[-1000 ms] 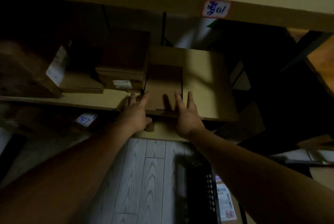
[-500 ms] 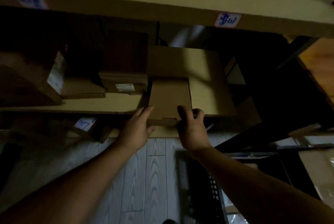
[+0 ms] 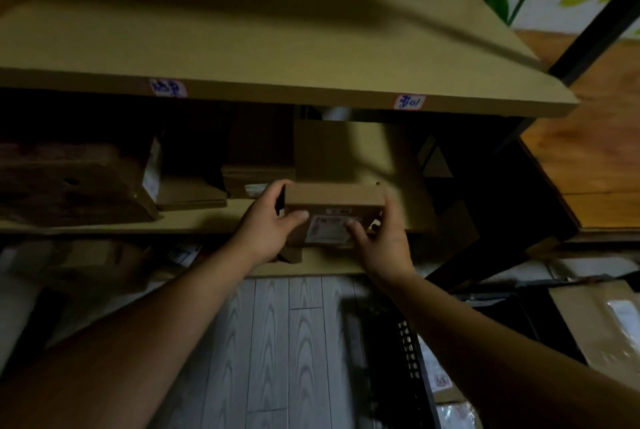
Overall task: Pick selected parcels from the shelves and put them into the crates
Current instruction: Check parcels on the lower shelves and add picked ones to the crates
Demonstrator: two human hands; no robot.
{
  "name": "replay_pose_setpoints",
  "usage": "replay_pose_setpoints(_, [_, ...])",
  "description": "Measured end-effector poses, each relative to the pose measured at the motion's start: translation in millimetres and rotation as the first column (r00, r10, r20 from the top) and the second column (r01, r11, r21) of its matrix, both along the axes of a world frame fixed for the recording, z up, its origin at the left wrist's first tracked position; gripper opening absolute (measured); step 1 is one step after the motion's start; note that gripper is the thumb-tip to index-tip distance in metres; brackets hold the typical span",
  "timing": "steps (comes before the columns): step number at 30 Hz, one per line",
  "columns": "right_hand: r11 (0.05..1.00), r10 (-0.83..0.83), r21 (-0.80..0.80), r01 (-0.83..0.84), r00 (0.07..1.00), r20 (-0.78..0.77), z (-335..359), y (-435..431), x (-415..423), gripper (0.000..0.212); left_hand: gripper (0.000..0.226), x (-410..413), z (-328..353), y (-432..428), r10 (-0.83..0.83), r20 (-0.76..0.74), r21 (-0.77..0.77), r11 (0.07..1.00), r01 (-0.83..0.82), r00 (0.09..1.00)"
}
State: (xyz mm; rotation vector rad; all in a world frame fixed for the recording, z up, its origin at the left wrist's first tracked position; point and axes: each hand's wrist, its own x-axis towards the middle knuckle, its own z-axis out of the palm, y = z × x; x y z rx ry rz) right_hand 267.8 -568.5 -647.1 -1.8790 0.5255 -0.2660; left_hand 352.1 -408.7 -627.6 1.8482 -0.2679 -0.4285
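Fingers (image 3: 278, 188) of the left hand (image 3: 266, 224) are curled round the left end of the small cardboard parcel (image 3: 334, 200), with the thumb laid on its front face. The parcel is held in the air just in front of the middle shelf (image 3: 104, 221), and its white label (image 3: 329, 229) is turned toward the camera. Its right end is gripped by the right hand (image 3: 384, 241). A black crate (image 3: 412, 352) is seen lower right, on the floor (image 3: 277, 342).

dim storeroom, labelled shelves (image 3: 277, 89), cardboard parcels (image 3: 256, 183), black crate (image 3: 412, 359)
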Motion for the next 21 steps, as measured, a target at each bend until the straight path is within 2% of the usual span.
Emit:
replay_pose_setpoints(2, [0.989,0.002,0.147,0.000,1.000,-0.016,1.9,-2.7,2.9,0.073,0.044,-4.4,3.6,-5.6,0.048,-0.038,-0.068,0.996,-0.050,0.998])
replay_pose_setpoints(4, [0.987,-0.003,0.164,0.006,1.000,-0.021,3.2,-8.1,5.2,0.068,0.057,-9.9,3.9,-9.4,0.115,-0.082,-0.090,0.988,-0.122,0.990])
replay_pose_setpoints(8, [0.985,-0.017,0.174,0.018,1.000,-0.006,4.1,-15.6,7.2,0.058,0.077,-21.1,-11.5,-6.7,0.099,-0.212,0.059,0.994,-0.088,0.972])
replay_pose_setpoints(11, [0.974,-0.035,0.223,0.035,0.999,0.000,2.5,-16.1,5.5,0.057,0.072,-25.9,-20.3,-6.1,0.107,-0.260,0.078,0.993,-0.089,0.960])
replay_pose_setpoints(16, [0.914,0.103,0.404,-0.043,0.987,-0.128,-14.0,-19.3,-11.0,0.081,0.059,-18.1,-30.1,-1.1,0.167,-0.296,-0.011,0.984,-0.179,0.940])
replay_pose_setpoints(21, [0.882,0.023,0.470,0.044,0.990,-0.137,-21.6,-19.5,-18.9,0.093,0.064,-26.9,-35.5,8.8,0.087,-0.369,-0.005,0.995,-0.095,0.926])
